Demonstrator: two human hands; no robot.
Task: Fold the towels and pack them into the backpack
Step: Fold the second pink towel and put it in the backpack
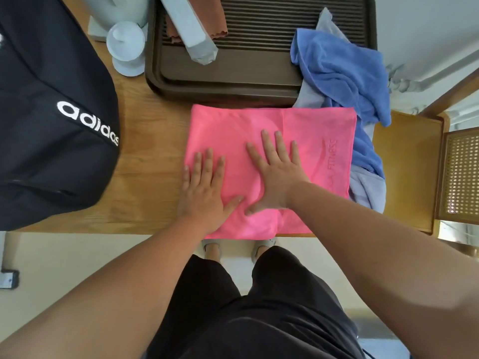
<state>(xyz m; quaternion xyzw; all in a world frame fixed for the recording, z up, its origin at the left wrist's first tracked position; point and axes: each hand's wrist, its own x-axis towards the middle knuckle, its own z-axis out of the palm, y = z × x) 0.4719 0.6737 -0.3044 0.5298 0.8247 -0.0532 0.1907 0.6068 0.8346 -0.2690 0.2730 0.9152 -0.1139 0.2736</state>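
Two bare hands lie flat, palms down, fingers straight and spread, on a bright pink folded microfibre towel; neither grips anything. The left hand (204, 185) presses the towel's near-left part, with its little finger at the left edge. The right hand (277, 172) presses just beside it toward the middle, and the two thumbs nearly meet. The pink towel (311, 128) lies spread as a rectangle at the near edge of a light wooden desk (150, 156), its near hem slightly over that edge. Raised lettering on its right part reads "FITNESS" beneath a curved emblem; other letters before it are too faint to read. Touching the towel's right edge is a crumpled blue terry towel (342, 71), heaped over a pale lilac-grey cloth (366, 189) at the desk's right end. Behind the pink towel, toward the far edge, sits a dark brown slatted tray (233, 76) carrying a long grey-white wrapped package (191, 29) and a rust-brown cloth (216, 19). A white lidded cup (127, 45) stands left of the tray. A black fabric backpack (51, 112) fills the desk's left end, printed "adidas" in white. A wooden chair with a woven cane panel (458, 174) stands beyond the right edge.
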